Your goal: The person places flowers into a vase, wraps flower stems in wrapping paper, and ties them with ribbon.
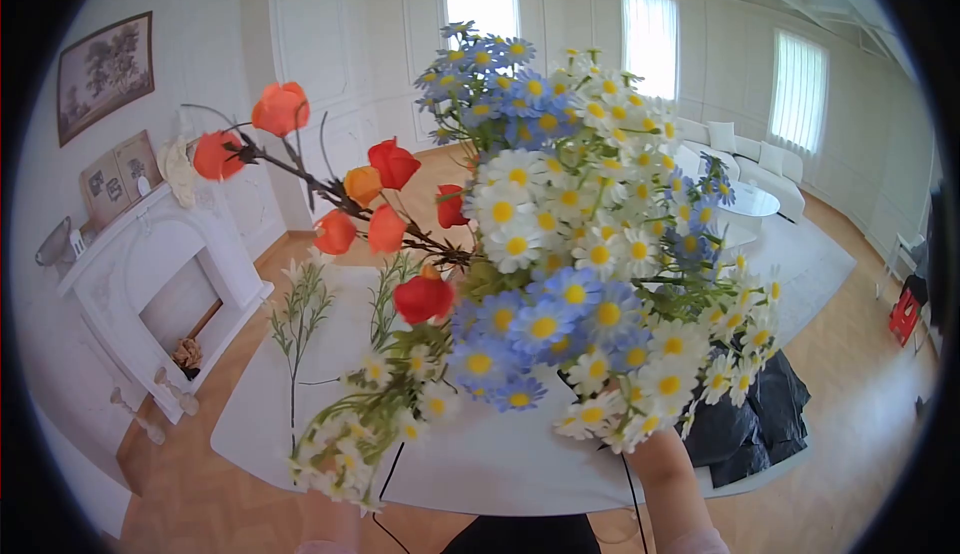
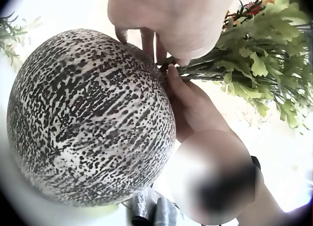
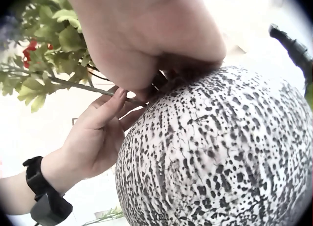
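Observation:
A round vase with black-and-white speckles has flower stems at its mouth. In the left wrist view, my left hand bends over the mouth, fingers down at the rim. My right hand comes from the other side, its thumb against the stems. In the right wrist view, the left hand pinches a stem between thumb and fingers; the right fingertips are hidden behind the palm. Blue daisies, white daisies and a branch of red and orange blooms fill the head view, covering the vase.
On the white table, a loose green sprig lies at the left and crumpled black plastic at the right. A fireplace stands on the left. Farther back are a white sofa and a round low table.

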A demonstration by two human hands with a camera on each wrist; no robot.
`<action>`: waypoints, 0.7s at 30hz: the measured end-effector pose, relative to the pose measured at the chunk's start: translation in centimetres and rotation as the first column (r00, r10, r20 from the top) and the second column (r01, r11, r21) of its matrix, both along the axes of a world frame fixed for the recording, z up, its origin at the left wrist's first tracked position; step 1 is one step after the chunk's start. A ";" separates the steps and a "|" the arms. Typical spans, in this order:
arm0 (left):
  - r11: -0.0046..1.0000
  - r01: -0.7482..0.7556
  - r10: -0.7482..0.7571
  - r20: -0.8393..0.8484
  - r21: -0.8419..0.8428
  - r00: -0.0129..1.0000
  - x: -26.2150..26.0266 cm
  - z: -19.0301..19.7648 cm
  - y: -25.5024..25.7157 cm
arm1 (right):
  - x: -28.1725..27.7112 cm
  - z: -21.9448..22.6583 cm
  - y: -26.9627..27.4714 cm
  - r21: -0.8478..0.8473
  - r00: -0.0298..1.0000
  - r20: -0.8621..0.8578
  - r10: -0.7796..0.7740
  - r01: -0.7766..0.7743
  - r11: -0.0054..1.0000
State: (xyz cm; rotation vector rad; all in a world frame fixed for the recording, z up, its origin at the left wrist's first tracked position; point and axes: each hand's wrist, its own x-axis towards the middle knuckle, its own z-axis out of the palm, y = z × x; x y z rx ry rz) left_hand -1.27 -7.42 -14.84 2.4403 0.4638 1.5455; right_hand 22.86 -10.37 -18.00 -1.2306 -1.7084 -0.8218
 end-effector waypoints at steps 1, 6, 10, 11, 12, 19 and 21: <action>1.000 0.001 -0.001 -0.014 -0.002 1.000 0.0 0.0 -0.1 | 0.1 -0.1 -0.1 -0.003 1.000 -0.001 -0.006 0.006 1.000; 1.000 0.001 -0.002 -0.090 -0.002 0.996 -0.9 0.2 -0.2 | 0.3 -0.2 -0.7 -0.007 0.999 -0.012 -0.031 0.031 0.999; 1.000 -0.008 0.007 -0.152 -0.007 0.988 -2.0 1.1 0.1 | 0.2 -0.4 -1.1 -0.016 0.999 -0.022 -0.042 0.041 0.999; 1.000 -0.011 0.010 -0.166 -0.007 0.986 -2.4 0.6 -0.4 | 0.2 -0.5 -1.2 -0.018 0.999 -0.023 -0.043 0.043 0.999; 1.000 -0.013 0.011 -0.181 -0.008 0.983 -2.8 0.1 -0.9 | 0.2 -0.5 -1.4 -0.020 0.999 -0.026 -0.047 0.046 0.999; 0.999 -0.025 0.018 -0.276 -0.021 0.961 -2.0 0.3 -1.3 | 0.2 -0.8 -2.3 -0.043 0.997 -0.030 -0.070 0.068 0.997; 0.999 -0.030 0.021 -0.301 -0.023 0.954 -2.0 0.4 -1.3 | 0.2 -0.8 -2.5 -0.047 0.997 -0.029 -0.075 0.073 0.996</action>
